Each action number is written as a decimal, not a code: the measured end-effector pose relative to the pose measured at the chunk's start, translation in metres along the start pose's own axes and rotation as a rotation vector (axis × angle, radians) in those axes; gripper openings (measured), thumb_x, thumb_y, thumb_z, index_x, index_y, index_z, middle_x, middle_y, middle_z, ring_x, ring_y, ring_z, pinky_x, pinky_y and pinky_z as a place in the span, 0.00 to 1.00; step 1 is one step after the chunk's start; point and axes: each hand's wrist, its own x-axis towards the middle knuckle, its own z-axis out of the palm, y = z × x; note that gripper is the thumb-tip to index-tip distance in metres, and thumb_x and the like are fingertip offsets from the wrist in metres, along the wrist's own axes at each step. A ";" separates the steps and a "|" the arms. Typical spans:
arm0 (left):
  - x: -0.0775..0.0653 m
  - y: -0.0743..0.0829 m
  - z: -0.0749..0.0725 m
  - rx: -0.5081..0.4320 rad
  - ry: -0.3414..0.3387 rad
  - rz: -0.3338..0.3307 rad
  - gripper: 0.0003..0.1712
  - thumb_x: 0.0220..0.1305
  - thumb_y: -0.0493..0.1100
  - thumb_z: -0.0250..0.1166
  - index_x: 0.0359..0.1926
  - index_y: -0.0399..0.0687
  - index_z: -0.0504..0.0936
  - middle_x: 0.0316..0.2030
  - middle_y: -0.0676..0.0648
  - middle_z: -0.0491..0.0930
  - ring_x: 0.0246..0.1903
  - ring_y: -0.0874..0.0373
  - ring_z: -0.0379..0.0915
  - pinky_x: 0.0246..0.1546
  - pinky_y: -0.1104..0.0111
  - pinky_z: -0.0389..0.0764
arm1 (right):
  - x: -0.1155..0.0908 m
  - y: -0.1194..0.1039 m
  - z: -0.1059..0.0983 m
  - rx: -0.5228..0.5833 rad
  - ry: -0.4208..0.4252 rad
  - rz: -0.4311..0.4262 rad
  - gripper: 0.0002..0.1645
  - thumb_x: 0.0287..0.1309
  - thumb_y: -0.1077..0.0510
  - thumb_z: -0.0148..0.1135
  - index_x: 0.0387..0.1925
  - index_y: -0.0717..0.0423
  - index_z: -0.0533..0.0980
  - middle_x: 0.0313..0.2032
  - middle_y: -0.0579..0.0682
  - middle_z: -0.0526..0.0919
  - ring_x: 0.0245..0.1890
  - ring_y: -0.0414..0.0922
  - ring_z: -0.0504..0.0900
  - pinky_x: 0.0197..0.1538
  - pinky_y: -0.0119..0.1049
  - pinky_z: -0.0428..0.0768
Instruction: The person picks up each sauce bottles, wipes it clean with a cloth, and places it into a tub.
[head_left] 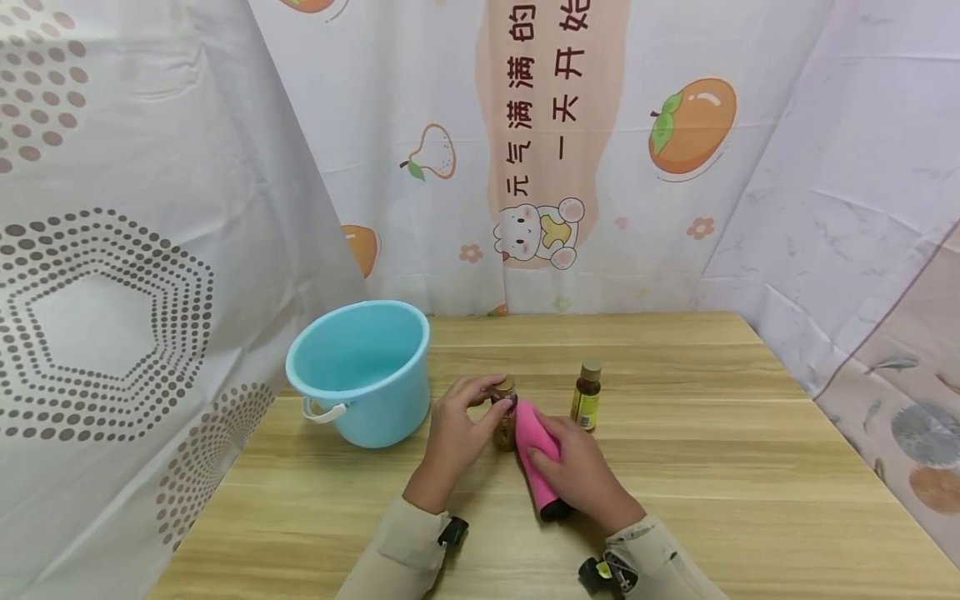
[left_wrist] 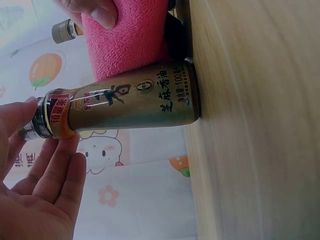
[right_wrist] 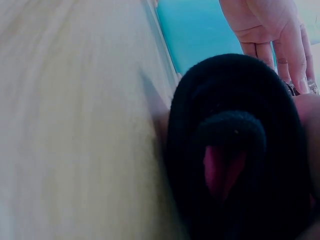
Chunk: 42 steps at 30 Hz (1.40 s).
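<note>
My left hand (head_left: 459, 423) pinches a small glass bottle of sesame oil (left_wrist: 135, 102) at its cap and neck, thumb on one side and fingers on the other. The bottle stands upright on the wooden table, its gold label facing the left wrist camera. Pressed along its side is a rolled pink towel (head_left: 534, 446), gripped by my right hand (head_left: 581, 468) with the thumb on top. The towel's black end (right_wrist: 235, 95) fills much of the right wrist view, with pink layers showing inside the fold.
A second small brown bottle (head_left: 587, 398) with a yellow label stands just beyond my right hand. At the left rear of the table (head_left: 675, 492) is a light blue bucket (head_left: 382, 408) with a white handle. Printed curtains (head_left: 420, 83) hang behind and along the sides.
</note>
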 end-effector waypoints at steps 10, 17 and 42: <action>0.000 0.002 -0.001 0.006 -0.010 0.009 0.20 0.67 0.46 0.73 0.59 0.52 0.86 0.50 0.55 0.84 0.48 0.63 0.84 0.51 0.64 0.87 | -0.001 -0.002 -0.001 0.026 0.053 -0.032 0.37 0.61 0.53 0.73 0.71 0.49 0.74 0.60 0.53 0.82 0.58 0.50 0.83 0.60 0.50 0.83; 0.000 0.001 -0.001 -0.011 -0.022 -0.006 0.19 0.69 0.47 0.71 0.59 0.53 0.86 0.51 0.55 0.84 0.50 0.63 0.84 0.53 0.68 0.85 | -0.001 -0.003 -0.001 0.042 0.120 -0.132 0.36 0.62 0.53 0.73 0.71 0.50 0.74 0.61 0.52 0.82 0.57 0.48 0.83 0.58 0.48 0.84; 0.000 0.001 0.000 -0.051 -0.028 0.022 0.20 0.69 0.44 0.71 0.60 0.52 0.85 0.53 0.55 0.84 0.51 0.62 0.83 0.55 0.68 0.84 | 0.001 -0.004 -0.004 0.161 0.238 -0.288 0.40 0.62 0.59 0.74 0.74 0.48 0.70 0.67 0.52 0.77 0.54 0.47 0.82 0.49 0.41 0.87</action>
